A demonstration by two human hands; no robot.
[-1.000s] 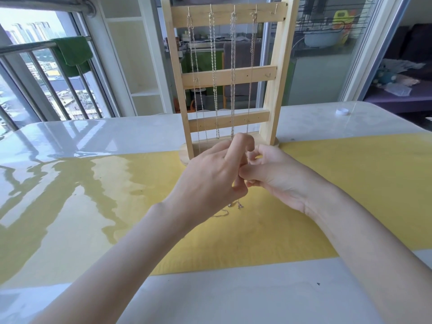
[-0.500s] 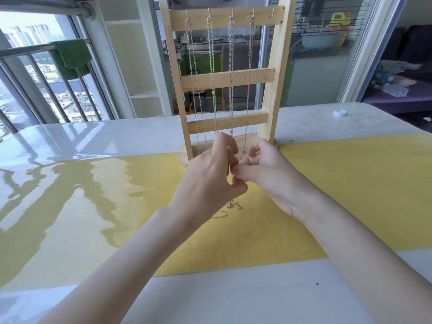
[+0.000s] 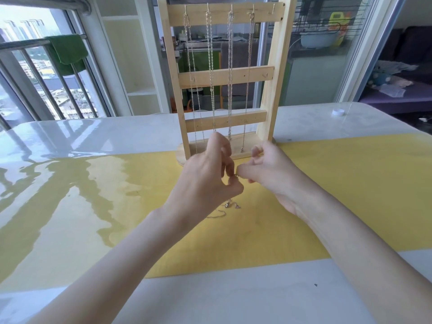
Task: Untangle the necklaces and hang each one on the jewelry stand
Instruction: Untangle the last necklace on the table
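Nearest, below the fingers, the slack of a thin necklace (image 3: 228, 205) lies curled on the yellow mat (image 3: 350, 195) of the table (image 3: 210, 300), its run up to the fingers too fine to trace. The left hand (image 3: 205, 181) and right hand (image 3: 268, 170) meet fingertip to fingertip, both pinching a small metal piece of that chain; since a second ago they have risen slightly and parted a little. Beyond the fingers the wooden jewelry stand (image 3: 272, 73) is upright, with four hung chains (image 3: 230, 73) hanging straight down, long axis vertical.
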